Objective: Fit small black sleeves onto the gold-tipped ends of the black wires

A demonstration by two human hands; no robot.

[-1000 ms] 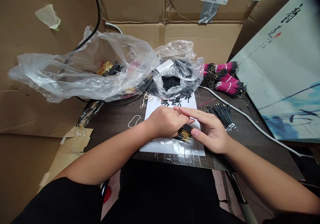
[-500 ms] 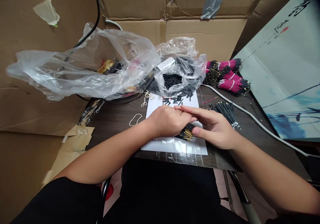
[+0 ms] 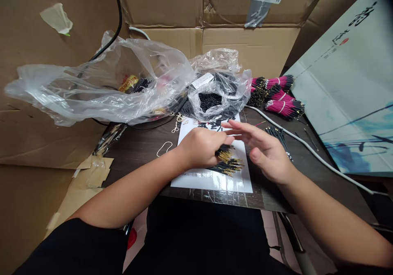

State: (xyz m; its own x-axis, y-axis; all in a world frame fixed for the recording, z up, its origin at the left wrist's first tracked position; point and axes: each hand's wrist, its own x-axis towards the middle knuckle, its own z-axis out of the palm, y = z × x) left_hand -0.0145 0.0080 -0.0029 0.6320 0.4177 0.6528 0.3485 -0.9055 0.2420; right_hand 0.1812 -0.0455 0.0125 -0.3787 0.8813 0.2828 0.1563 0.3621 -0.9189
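Note:
My left hand (image 3: 201, 146) is closed around a bunch of short black wires with gold tips (image 3: 225, 153), their ends pointing right. Beneath it, a loose pile of similar gold-tipped black wires (image 3: 230, 166) lies on a white printed sheet (image 3: 211, 183). My right hand (image 3: 264, 150) is just right of the bunch, fingers spread and thumb apart, with nothing seen in it. Its fingertips come close to the left hand; whether they touch is unclear. Small black pieces (image 3: 211, 124) lie at the sheet's top. Behind my right hand rests another bundle of black wires (image 3: 278, 136).
A clear plastic bag (image 3: 219, 99) full of black pieces stands behind the sheet, beside a larger crumpled bag (image 3: 123, 91). Pink wire bundles (image 3: 282, 103) are stacked at the back right. A white cable (image 3: 310, 144) crosses the right side. Rubber bands (image 3: 165, 148) lie left.
My right hand has drawn away to the right and opened up. The bunch in my left hand now shows apart from the pile on the sheet. The view has shifted slightly.

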